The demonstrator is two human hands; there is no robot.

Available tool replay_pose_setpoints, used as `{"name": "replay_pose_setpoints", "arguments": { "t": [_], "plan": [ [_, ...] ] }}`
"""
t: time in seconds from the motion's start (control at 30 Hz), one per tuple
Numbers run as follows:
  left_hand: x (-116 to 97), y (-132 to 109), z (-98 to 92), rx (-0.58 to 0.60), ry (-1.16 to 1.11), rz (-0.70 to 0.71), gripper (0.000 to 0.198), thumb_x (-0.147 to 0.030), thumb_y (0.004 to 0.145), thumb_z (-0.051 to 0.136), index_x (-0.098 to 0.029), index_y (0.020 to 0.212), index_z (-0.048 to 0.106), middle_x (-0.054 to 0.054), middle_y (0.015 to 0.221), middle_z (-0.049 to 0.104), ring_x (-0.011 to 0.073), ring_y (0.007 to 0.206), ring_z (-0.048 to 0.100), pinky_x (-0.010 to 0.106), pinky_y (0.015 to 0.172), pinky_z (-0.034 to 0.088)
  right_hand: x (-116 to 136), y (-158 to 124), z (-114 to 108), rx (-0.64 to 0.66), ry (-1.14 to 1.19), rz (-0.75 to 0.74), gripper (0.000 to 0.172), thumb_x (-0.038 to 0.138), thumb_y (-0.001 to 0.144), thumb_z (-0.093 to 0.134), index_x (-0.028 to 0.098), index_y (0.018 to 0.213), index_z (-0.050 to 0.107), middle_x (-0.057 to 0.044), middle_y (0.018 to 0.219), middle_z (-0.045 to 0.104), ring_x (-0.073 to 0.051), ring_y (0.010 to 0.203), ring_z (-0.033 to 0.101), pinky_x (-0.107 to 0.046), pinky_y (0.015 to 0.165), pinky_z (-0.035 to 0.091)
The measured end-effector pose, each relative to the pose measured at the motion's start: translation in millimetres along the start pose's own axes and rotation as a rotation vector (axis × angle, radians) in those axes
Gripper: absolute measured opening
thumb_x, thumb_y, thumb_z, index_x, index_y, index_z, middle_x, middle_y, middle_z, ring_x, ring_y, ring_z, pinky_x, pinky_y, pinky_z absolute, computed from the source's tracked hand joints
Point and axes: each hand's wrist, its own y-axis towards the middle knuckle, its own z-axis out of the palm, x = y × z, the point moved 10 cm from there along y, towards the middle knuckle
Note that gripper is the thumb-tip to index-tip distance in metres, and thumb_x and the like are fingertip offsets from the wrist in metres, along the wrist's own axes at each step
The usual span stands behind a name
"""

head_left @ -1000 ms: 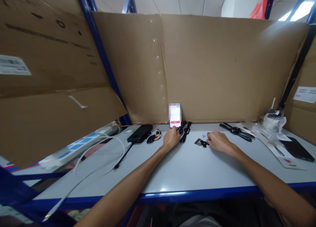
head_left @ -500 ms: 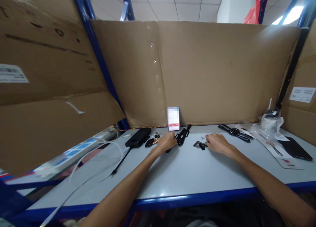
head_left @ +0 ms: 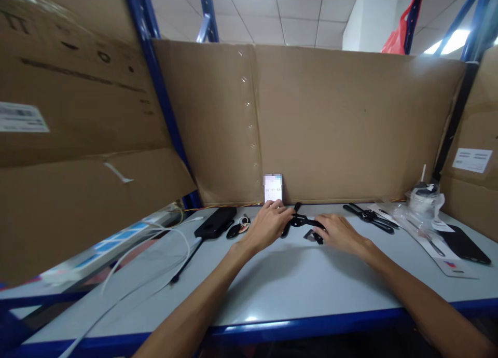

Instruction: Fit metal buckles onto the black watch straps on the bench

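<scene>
Over the middle of the table, a black watch with its strap (head_left: 299,221) is stretched between my two hands. My left hand (head_left: 268,224) has its fingers closed on the left end, which they hide. The other strap end runs to the fingertips of my right hand (head_left: 340,233), pinched there. Partly behind the held watch lies another black strap (head_left: 285,230) on the table. Just below my right fingers are a small dark flat piece and a black bit (head_left: 313,237). A lit phone (head_left: 273,188) stands upright behind my left hand.
Left of my hands are a key ring (head_left: 244,224), a black box-like device (head_left: 216,223), white cables and a power strip (head_left: 111,244). On the right lie black watches (head_left: 371,218), plastic packaging (head_left: 416,218) and a dark phone (head_left: 465,244). Cardboard (head_left: 350,129) walls the back.
Both hands have lifted slightly and turned. The black watch now spans between them; before, my left hand held a black strap alone and my right was by the small pieces. The camera view tilted up.
</scene>
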Motion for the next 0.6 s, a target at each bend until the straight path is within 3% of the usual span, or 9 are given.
{"name": "replay_pose_setpoints", "arguments": {
  "t": [0.1,0.17,0.23,0.27,0.37,0.47,0.6],
  "plan": [
    [6.1,-2.0,-21.7,-0.217,-0.071,-0.071,0.021,-0.025,0.099,0.042,-0.020,0.100,0.063,0.009,0.094,0.068,0.0257,0.100,0.056,0.040,0.087,0.040,-6.1,1.6,15.9,0.054,0.139,0.060,0.018,0.031,0.099,0.044,0.020,0.095,0.057,-0.003,0.075,0.064,-0.017,0.067,0.057,-0.026,0.060,0.029],
    [24.9,-12.2,-42.0,-0.458,-0.165,-0.275,0.023,-0.028,0.098,0.044,-0.019,0.111,0.061,0.012,0.113,0.065,0.0266,0.110,0.053,0.041,0.093,0.040,-12.9,3.7,12.3,-0.042,0.247,0.140,0.021,0.033,0.100,0.040,0.020,0.087,0.052,-0.001,0.068,0.058,-0.016,0.063,0.053,-0.026,0.059,0.028],
    [41.4,-22.0,-40.1,-0.573,-0.351,-0.490,0.024,-0.031,0.097,0.044,-0.018,0.110,0.060,0.012,0.115,0.064,0.0249,0.108,0.055,0.039,0.092,0.042,-18.0,4.4,8.2,-0.148,0.425,0.204,0.027,0.036,0.100,0.036,0.021,0.079,0.045,0.001,0.064,0.053,-0.015,0.062,0.050,-0.026,0.060,0.031],
    [43.3,-20.0,-26.9,-0.525,-0.484,-0.554,0.024,-0.032,0.097,0.043,-0.018,0.103,0.061,0.010,0.107,0.066,0.0226,0.099,0.058,0.036,0.088,0.045,-19.5,4.2,8.2,-0.188,0.532,0.227,0.029,0.040,0.099,0.035,0.022,0.078,0.042,0.002,0.064,0.051,-0.015,0.061,0.050,-0.025,0.060,0.032],
    [14.9,2.5,32.3,-0.141,-0.897,-0.557,0.033,-0.040,0.095,0.041,-0.017,0.080,0.060,0.002,0.068,0.060,0.0156,0.064,0.054,0.028,0.061,0.043,-19.0,3.0,17.8,-0.232,0.823,0.262,0.033,0.050,0.097,0.036,0.023,0.078,0.039,0.003,0.064,0.050,-0.013,0.059,0.048,-0.024,0.056,0.035],
    [-10.5,17.2,44.2,-0.108,-0.989,-0.499,0.037,-0.044,0.091,0.046,-0.018,0.066,0.052,-0.001,0.059,0.052,0.0122,0.058,0.046,0.024,0.054,0.035,-15.8,0.7,32.4,-0.223,0.942,0.308,0.036,0.055,0.095,0.037,0.023,0.080,0.039,0.003,0.064,0.051,-0.012,0.056,0.047,-0.023,0.051,0.034],
    [-17.9,27.2,40.0,-0.158,-0.970,-0.540,0.036,-0.041,0.088,0.050,-0.019,0.060,0.046,-0.002,0.055,0.048,0.0107,0.054,0.042,0.024,0.052,0.028,-7.3,-0.4,36.9,-0.214,0.987,0.313,0.038,0.058,0.096,0.034,0.023,0.083,0.041,0.004,0.063,0.052,-0.011,0.051,0.045,-0.022,0.047,0.033]
  ]
}}
